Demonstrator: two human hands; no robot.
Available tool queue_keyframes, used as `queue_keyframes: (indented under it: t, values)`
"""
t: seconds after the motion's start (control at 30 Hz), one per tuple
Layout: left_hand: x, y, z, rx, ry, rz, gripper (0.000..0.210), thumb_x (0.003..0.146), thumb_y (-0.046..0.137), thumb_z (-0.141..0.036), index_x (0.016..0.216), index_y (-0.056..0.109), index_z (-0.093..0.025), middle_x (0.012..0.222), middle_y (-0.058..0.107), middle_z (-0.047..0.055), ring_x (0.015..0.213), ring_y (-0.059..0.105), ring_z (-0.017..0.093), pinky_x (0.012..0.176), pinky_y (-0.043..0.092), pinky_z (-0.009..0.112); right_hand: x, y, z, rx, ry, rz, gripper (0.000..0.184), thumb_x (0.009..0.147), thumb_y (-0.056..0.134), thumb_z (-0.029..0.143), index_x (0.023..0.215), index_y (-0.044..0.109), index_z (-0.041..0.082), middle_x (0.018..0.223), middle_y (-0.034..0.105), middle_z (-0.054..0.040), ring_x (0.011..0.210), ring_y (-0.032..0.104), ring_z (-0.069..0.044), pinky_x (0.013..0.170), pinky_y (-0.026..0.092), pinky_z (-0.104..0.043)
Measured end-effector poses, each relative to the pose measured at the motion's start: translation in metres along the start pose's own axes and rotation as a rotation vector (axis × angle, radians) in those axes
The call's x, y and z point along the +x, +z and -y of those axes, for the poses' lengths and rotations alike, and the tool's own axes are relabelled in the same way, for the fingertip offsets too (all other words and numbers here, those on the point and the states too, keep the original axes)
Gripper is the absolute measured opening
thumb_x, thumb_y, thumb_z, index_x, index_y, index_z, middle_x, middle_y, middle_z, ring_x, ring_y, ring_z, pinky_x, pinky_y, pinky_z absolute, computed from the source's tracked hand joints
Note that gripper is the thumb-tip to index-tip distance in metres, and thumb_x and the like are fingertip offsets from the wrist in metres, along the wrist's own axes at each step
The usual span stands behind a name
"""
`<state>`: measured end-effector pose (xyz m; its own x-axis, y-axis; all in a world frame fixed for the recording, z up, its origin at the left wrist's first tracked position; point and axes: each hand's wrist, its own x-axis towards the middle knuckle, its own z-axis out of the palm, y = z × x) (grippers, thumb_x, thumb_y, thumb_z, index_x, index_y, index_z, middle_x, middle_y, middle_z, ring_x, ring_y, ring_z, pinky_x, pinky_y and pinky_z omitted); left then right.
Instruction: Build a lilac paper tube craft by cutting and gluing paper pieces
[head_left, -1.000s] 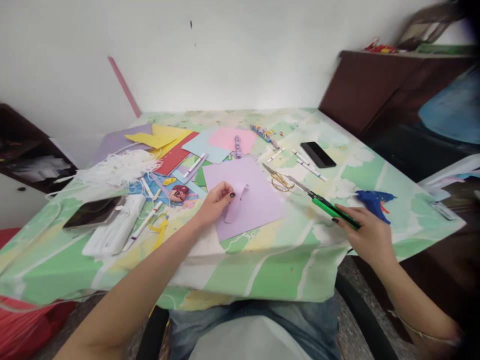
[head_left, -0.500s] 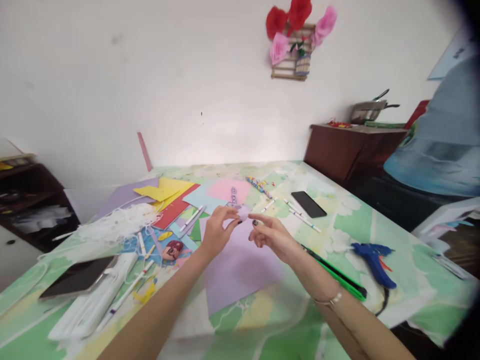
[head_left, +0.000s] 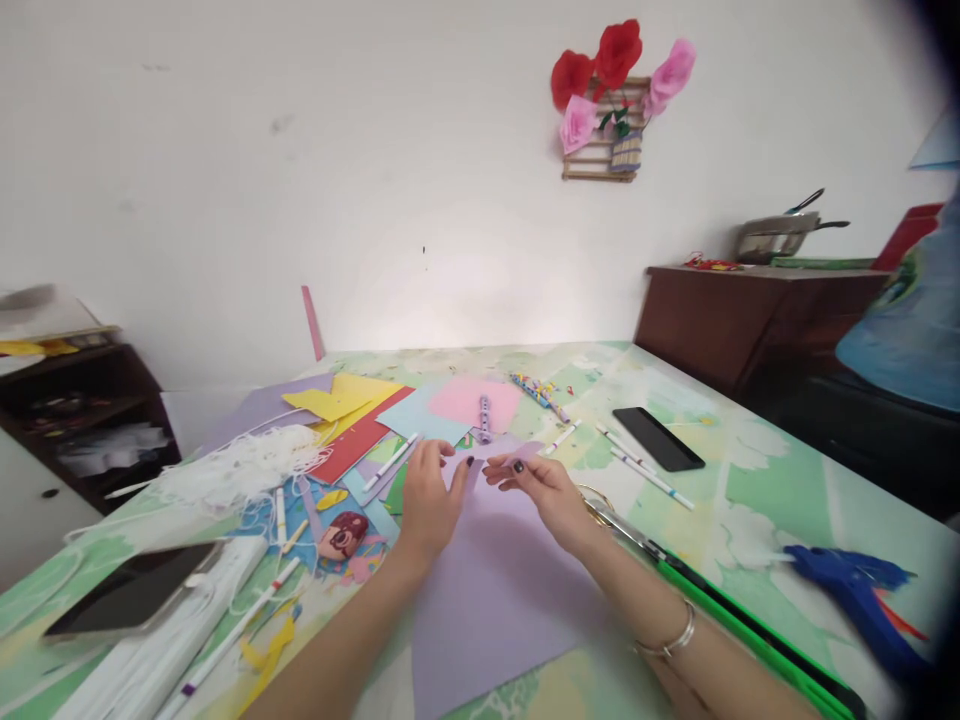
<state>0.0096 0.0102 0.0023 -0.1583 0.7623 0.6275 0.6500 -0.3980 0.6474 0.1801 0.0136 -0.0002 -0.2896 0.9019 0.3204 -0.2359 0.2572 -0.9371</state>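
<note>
Above a large lilac sheet of paper (head_left: 495,600), both hands work on a small lilac paper piece (head_left: 526,452). My left hand (head_left: 433,500) is closed, thumb and fingers pinching the piece's left side. My right hand (head_left: 553,498) has thumb and fingers closed on its right end, where a flap sticks up past the fingertips. The middle of the piece is partly hidden by fingers and blends with the sheet below. Just beyond it stands a narrow lilac patterned item (head_left: 485,418), its kind unclear.
White string (head_left: 247,465), coloured papers (head_left: 364,445) and a tablet (head_left: 131,590) lie left. On the right are a black phone (head_left: 658,438), capped markers (head_left: 652,478), a long green-and-black tool (head_left: 739,610) and a blue glue gun (head_left: 855,595). A brown cabinet (head_left: 757,320) stands behind.
The small lilac piece now shows a flap at my right fingers, which have closed on it from a pointing pose. The camera view has shifted, so things sit lower.
</note>
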Motion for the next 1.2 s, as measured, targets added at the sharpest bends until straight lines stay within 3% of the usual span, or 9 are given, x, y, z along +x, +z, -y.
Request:
queue_keyframes:
  t: [0.1, 0.17, 0.27, 0.43, 0.57, 0.77, 0.9, 1.2]
  values:
    - [-0.001, -0.004, -0.011, -0.493, -0.364, 0.247, 0.03, 0.084, 0.046, -0.046, 0.099, 0.051, -0.02, 0.071, 0.063, 0.002, 0.067, 0.06, 0.018, 0.061, 0.044, 0.03, -0.002, 0.001, 0.0, -0.356, -0.221, 0.075, 0.023, 0.085, 0.053, 0.025, 0.1, 0.07, 0.027, 0.098, 0.069, -0.0058, 0.093, 0.06, -0.02, 0.085, 0.044, -0.039]
    - [-0.002, -0.005, -0.014, -0.709, -0.445, 0.361, 0.035, 0.079, 0.055, -0.043, 0.107, 0.055, -0.021, 0.073, 0.064, 0.002, 0.074, 0.061, 0.017, 0.064, 0.044, 0.027, -0.002, 0.0, 0.0, -0.5, -0.322, 0.117, 0.03, 0.083, 0.05, 0.015, 0.101, 0.07, 0.029, 0.096, 0.068, -0.0048, 0.092, 0.057, -0.02, 0.085, 0.043, -0.038]
    - [-0.003, -0.002, -0.01, -0.839, -0.515, 0.427, 0.03, 0.072, 0.065, -0.037, 0.094, 0.068, -0.017, 0.086, 0.067, 0.006, 0.082, 0.061, 0.016, 0.072, 0.045, 0.027, -0.002, -0.001, 0.0, -0.606, -0.415, 0.128, 0.037, 0.083, 0.045, 0.008, 0.099, 0.071, 0.029, 0.084, 0.068, -0.0047, 0.085, 0.054, -0.019, 0.077, 0.044, -0.035]
    - [0.001, 0.001, 0.001, -0.839, -0.502, 0.28, 0.024, 0.061, 0.074, -0.024, 0.084, 0.073, -0.015, 0.081, 0.07, 0.006, 0.076, 0.06, 0.015, 0.074, 0.046, 0.028, -0.004, 0.002, -0.001, -0.546, -0.297, 0.147, 0.022, 0.077, 0.06, 0.014, 0.086, 0.074, 0.028, 0.078, 0.067, -0.0033, 0.078, 0.057, -0.017, 0.072, 0.044, -0.03]
    - [0.006, -0.002, 0.003, -0.786, -0.399, 0.168, 0.024, 0.063, 0.073, -0.023, 0.087, 0.072, -0.016, 0.086, 0.071, 0.005, 0.079, 0.061, 0.016, 0.075, 0.047, 0.028, -0.005, 0.006, 0.0, -0.377, -0.147, 0.116, 0.012, 0.075, 0.065, 0.027, 0.079, 0.075, 0.024, 0.079, 0.068, -0.0044, 0.076, 0.06, -0.017, 0.071, 0.044, -0.03]
    - [0.004, -0.007, -0.007, -0.832, -0.258, 0.312, 0.029, 0.07, 0.07, -0.028, 0.097, 0.069, -0.018, 0.099, 0.068, 0.007, 0.089, 0.06, 0.017, 0.078, 0.049, 0.028, -0.005, 0.008, 0.002, -0.22, 0.103, -0.093, 0.014, 0.062, 0.074, 0.03, 0.069, 0.074, 0.018, 0.064, 0.068, -0.0022, 0.063, 0.056, -0.015, 0.063, 0.041, -0.029]
    - [0.001, -0.008, -0.013, -0.762, -0.293, 0.406, 0.027, 0.064, 0.075, -0.025, 0.088, 0.07, -0.014, 0.088, 0.07, 0.008, 0.084, 0.063, 0.019, 0.078, 0.05, 0.031, -0.004, 0.007, 0.005, -0.123, 0.124, -0.139, 0.011, 0.059, 0.076, 0.025, 0.063, 0.07, 0.016, 0.06, 0.066, -0.0013, 0.06, 0.055, -0.014, 0.062, 0.041, -0.029]
    - [-0.001, -0.005, -0.012, -0.786, -0.349, 0.271, 0.017, 0.061, 0.077, -0.022, 0.075, 0.07, -0.015, 0.075, 0.069, 0.003, 0.072, 0.063, 0.015, 0.072, 0.051, 0.027, -0.005, 0.011, 0.008, -0.003, 0.133, -0.115, 0.016, 0.062, 0.075, 0.026, 0.068, 0.065, 0.016, 0.064, 0.066, -0.0031, 0.064, 0.062, -0.016, 0.063, 0.045, -0.029]
